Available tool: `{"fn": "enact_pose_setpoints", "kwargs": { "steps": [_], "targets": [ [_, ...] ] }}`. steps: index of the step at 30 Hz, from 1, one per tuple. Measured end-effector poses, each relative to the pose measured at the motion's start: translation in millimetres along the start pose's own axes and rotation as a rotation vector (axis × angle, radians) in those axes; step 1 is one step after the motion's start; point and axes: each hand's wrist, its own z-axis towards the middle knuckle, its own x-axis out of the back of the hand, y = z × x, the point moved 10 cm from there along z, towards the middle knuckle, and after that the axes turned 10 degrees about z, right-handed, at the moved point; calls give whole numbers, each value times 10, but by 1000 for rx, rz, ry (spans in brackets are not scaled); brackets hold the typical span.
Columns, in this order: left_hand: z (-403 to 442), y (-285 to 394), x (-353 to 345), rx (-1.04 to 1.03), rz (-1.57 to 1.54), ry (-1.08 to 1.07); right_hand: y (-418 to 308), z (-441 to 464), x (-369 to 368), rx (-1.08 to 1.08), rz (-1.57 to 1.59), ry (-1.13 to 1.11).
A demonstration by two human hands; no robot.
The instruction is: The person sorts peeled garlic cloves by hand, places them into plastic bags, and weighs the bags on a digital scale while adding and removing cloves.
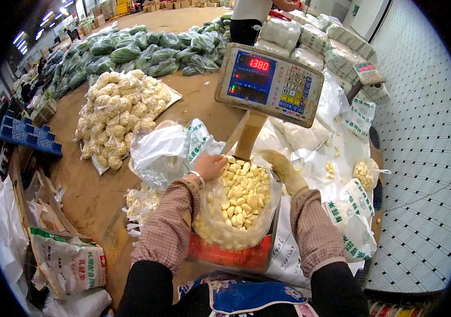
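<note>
An open clear plastic bag (pixel 212 227) full of peeled garlic cloves (pixel 242 195) sits on a red weighing scale (pixel 231 257). Its tilted display (pixel 270 84) reads 1.380 in red digits. My left hand (pixel 209 166), with a white bracelet at the wrist, is at the bag's upper left rim, its fingers curled over the plastic edge. On the other side my right hand (pixel 283 168), blurred and apparently in a tan glove, is beside the bag's upper right rim; its fingers are smeared by motion.
Bagged garlic (pixel 117 113) is piled at the left, with green produce bags (pixel 125 53) behind. White sacks (pixel 310 39) and a person (pixel 246 21) are beyond the scale. A second scale display (pixel 368 74) and tied garlic bag (pixel 364 174) are right; plastic bags (pixel 159 153) lie left.
</note>
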Motion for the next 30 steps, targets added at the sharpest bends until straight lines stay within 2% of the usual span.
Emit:
{"fn": "enact_pose_setpoints", "kwargs": {
  "steps": [1, 3, 4, 5, 7, 9, 10, 11, 13, 14, 15, 17, 18, 20, 22, 24, 25, 27, 28, 29, 30],
  "targets": [
    [33, -2, -73, 6, 2, -9, 68, 89, -168, -49, 88, -65],
    [49, 195, -23, -179, 73, 134, 195, 233, -364, -105, 181, -131],
    [92, 153, -150, -136, -18, 7, 207, 296, -498, -64, 150, -236],
    [97, 152, -168, -131, -19, 2, 220, 335, -625, -22, 119, -340],
    [43, 209, -267, -99, -270, -143, 258, 288, -745, -94, 38, -337],
    [-17, 273, -301, -56, -351, -242, 202, 182, -927, -40, 79, -471],
    [-65, 315, -342, -19, -429, -331, 188, 130, -925, -45, 79, -466],
    [-123, 371, -306, -16, -428, -333, 175, 69, -937, -48, 82, -466],
    [-255, 625, -61, -140, -369, -224, 42, -19, -963, 73, -82, -472],
    [-336, 749, 33, -183, -343, -234, -5, -44, -982, 111, -260, -472],
    [-381, 758, 31, -180, -341, -232, 13, -30, -961, 111, -258, -475],
    [-500, 932, 164, -383, -60, -61, -171, -145, -1061, 526, -663, -533],
    [-520, 917, 121, -346, -78, -123, -172, -223, -1106, 272, -464, -596],
    [-557, 944, 123, -361, -104, -121, 141, -70, -1058, 277, -420, -656],
    [-620, 1037, 172, -388, -202, -90, 69, -135, -1145, 281, -376, -716],
    [-695, 1060, 154, -357, -184, -113, 154, -284, -1186, -130, -2, -799],
    [-747, 1066, 130, -330, -169, -136, 132, -316, -1191, -134, 4, -801],
    [-948, 1156, 191, -320, -276, -127, 83, -499, -1293, -45, -97, -944],
    [-1059, 1212, 213, -339, -277, -136, -45, -599, -1336, 57, -192, -911],
    [-1162, 1243, 218, -359, -277, -146, -55, -697, -1354, 54, -184, -913],
    [-1265, 1227, 204, -353, -277, -149, -217, -770, -1335, 371, -461, -813]
  ]
}}
